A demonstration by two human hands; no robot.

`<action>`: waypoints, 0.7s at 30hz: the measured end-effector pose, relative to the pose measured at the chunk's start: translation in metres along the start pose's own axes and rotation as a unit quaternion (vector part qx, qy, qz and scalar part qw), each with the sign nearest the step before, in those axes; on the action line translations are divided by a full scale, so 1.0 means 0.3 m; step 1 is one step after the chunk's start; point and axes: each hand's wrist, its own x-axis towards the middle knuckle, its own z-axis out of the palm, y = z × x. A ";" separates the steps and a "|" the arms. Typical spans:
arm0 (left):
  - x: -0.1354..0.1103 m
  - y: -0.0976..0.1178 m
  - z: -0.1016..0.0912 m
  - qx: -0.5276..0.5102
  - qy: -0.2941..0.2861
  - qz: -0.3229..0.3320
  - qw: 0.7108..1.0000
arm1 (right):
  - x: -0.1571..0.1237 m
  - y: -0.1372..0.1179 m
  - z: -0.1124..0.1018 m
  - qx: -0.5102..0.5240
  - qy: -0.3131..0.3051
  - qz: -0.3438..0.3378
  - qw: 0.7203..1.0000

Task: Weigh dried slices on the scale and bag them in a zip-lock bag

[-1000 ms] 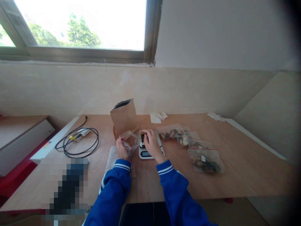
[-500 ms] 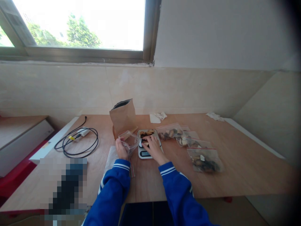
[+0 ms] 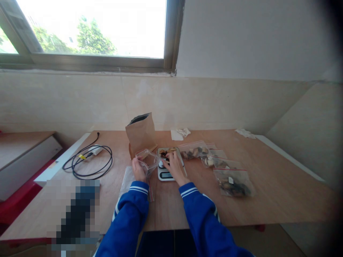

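My left hand (image 3: 139, 169) holds a small clear plastic bag (image 3: 147, 160) open and tilted toward the scale. A small white kitchen scale (image 3: 166, 174) sits on the wooden table (image 3: 268, 185), with dark and tan dried pieces (image 3: 165, 151) heaped on its platform. Over that platform my right hand (image 3: 174, 166) has its fingers curled down onto the pieces. What those fingers hold is hidden. Both sleeves are blue with white-striped cuffs.
A brown paper bag (image 3: 141, 133) stands open behind the scale. Several filled clear bags (image 3: 232, 182) lie in a row to the right. A coiled black cable (image 3: 89, 161) lies at the left, crumpled tissues (image 3: 181, 133) at the back, and flat empty bags (image 3: 125, 180) under my left wrist.
My right hand drew back toward the scale's display half a second ago and has now reached forward onto the pieces again. My left hand and the bag have hardly moved.
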 end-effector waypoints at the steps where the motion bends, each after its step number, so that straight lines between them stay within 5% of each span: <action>1: 0.002 -0.002 -0.001 0.001 -0.001 0.000 1.000 | 0.002 0.002 0.004 0.003 0.003 -0.001 1.000; 6: 0.007 -0.004 -0.001 0.009 -0.001 0.005 1.000 | 0.014 0.018 0.019 0.040 0.026 -0.008 0.999; 11: 0.007 -0.003 -0.001 0.026 -0.006 0.013 1.000 | 0.069 0.012 -0.009 0.145 0.091 0.072 0.983; 16: 0.021 -0.033 -0.004 0.044 0.001 0.032 0.999 | 0.160 -0.076 -0.071 0.280 0.106 0.123 0.946; 21: 0.027 -0.045 -0.007 0.041 -0.010 0.030 0.999 | 0.198 -0.204 -0.098 0.308 0.063 0.054 0.948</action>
